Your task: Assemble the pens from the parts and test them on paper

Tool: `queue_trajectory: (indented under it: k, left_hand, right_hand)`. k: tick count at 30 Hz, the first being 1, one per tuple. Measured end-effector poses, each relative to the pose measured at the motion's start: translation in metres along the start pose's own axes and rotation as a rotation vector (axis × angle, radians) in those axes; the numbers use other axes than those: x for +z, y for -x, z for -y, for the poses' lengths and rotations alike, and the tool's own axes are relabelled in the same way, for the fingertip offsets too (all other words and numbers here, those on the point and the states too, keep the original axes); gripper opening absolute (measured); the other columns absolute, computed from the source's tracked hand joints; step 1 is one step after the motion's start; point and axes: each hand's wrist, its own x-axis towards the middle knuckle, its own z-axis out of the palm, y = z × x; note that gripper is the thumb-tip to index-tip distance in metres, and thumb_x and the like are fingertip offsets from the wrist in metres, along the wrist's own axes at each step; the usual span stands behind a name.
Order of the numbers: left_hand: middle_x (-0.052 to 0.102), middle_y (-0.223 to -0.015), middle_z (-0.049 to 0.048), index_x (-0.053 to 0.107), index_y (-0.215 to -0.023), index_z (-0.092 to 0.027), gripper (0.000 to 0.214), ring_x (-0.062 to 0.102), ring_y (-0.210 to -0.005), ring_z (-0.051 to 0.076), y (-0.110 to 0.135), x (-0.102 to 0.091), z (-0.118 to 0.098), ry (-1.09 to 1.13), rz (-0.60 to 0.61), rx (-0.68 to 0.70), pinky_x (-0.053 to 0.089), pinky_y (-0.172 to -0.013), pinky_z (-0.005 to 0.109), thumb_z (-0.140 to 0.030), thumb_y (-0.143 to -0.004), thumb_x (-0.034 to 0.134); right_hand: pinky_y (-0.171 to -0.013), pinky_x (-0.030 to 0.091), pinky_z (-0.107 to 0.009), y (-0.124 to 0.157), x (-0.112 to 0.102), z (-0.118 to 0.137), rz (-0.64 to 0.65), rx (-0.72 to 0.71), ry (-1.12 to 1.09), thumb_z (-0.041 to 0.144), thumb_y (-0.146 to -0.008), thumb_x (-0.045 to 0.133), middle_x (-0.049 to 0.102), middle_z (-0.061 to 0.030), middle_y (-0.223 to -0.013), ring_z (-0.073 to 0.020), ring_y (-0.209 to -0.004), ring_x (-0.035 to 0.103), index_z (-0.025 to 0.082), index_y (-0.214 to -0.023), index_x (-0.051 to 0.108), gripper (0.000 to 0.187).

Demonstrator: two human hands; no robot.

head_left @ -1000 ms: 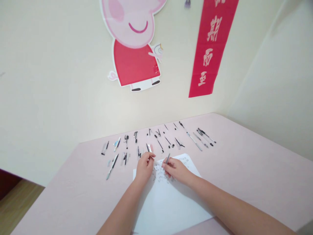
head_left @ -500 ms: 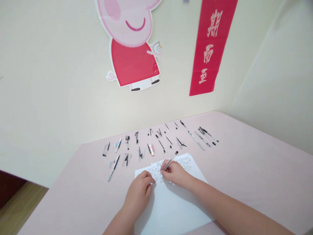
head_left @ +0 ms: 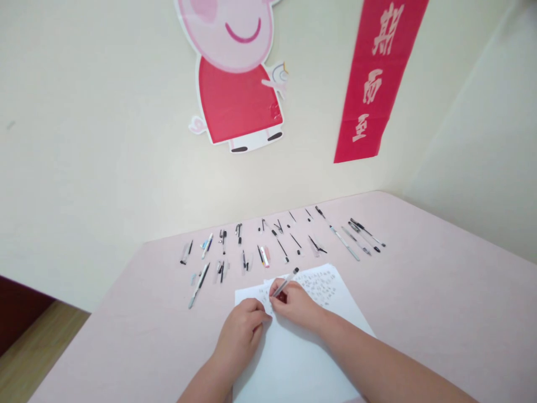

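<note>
My right hand [head_left: 296, 302] is closed in a writing grip around a clear-barrelled pen [head_left: 287, 282]. The pen's dark end points up and to the right, while its tip is hidden behind my fingers. Under both hands lies a stack of white paper [head_left: 289, 358], with rows of small handwritten marks across its upper part. My left hand [head_left: 243, 327] rests on the sheet's left side, fingers loosely bent and the tips on the paper, holding nothing. Its fingertips are close to my right fingers, just left of them.
Beyond the paper, several pens and pen parts lie in rows on the pink tabletop [head_left: 419, 313], among them a grey-and-black pen [head_left: 199, 285]. Several whole pens [head_left: 364, 232] lie at the right. A cartoon pig cutout [head_left: 239, 101] and a red banner [head_left: 377, 84] hang on the wall behind.
My right hand has shifted slightly left across the paper with the pen, and more of its dark end shows. The camera view has turned a little; my left hand stays on the sheet.
</note>
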Motion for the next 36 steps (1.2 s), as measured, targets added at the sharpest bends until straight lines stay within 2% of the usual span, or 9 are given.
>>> queue_trajectory:
  k: [4,8,26,36]
  left_hand:
    - [0.063,-0.084,0.006,0.07,-0.08,-0.021,0.036,0.057,-0.081,0.019,-0.0005,0.0001,0.002,0.028,-0.017,0.019,0.045,-0.075,0.031,-0.003,-0.069,0.041]
    - [0.063,-0.083,0.0058,0.07,-0.079,-0.022,0.036,0.058,-0.083,0.019,-0.0014,0.0001,0.0029,0.046,-0.027,0.03,0.045,-0.075,0.031,-0.003,-0.069,0.041]
    - [0.064,-0.084,0.0054,0.07,-0.081,-0.022,0.035,0.057,-0.084,0.018,0.0018,0.0011,0.0073,0.066,-0.03,0.002,0.044,-0.077,0.03,-0.004,-0.071,0.042]
    - [0.064,-0.085,0.0057,0.071,-0.081,-0.022,0.036,0.058,-0.085,0.018,0.0002,-0.0001,0.0076,0.065,-0.037,0.001,0.044,-0.077,0.031,-0.004,-0.071,0.042]
  right_hand:
    - [-0.053,0.035,-0.019,0.0034,-0.0001,0.0061,0.035,-0.082,0.154,0.015,-0.068,0.05,0.051,0.0045,-0.056,-0.0088,-0.052,0.046,0.019,-0.07,0.056,0.007]
    - [-0.053,0.034,-0.019,0.0042,0.0011,0.0052,0.041,-0.102,0.22,0.015,-0.068,0.05,0.053,0.0042,-0.058,-0.009,-0.053,0.047,0.019,-0.073,0.057,0.01]
    - [-0.056,0.034,-0.021,0.0035,0.0038,0.0024,0.03,-0.135,0.307,0.015,-0.069,0.05,0.056,0.002,-0.059,-0.0111,-0.055,0.048,0.02,-0.072,0.06,0.012]
    - [-0.055,0.034,-0.02,0.0027,0.0015,0.0055,0.056,-0.115,0.277,0.013,-0.068,0.049,0.055,0.002,-0.059,-0.011,-0.055,0.048,0.019,-0.069,0.06,0.012]
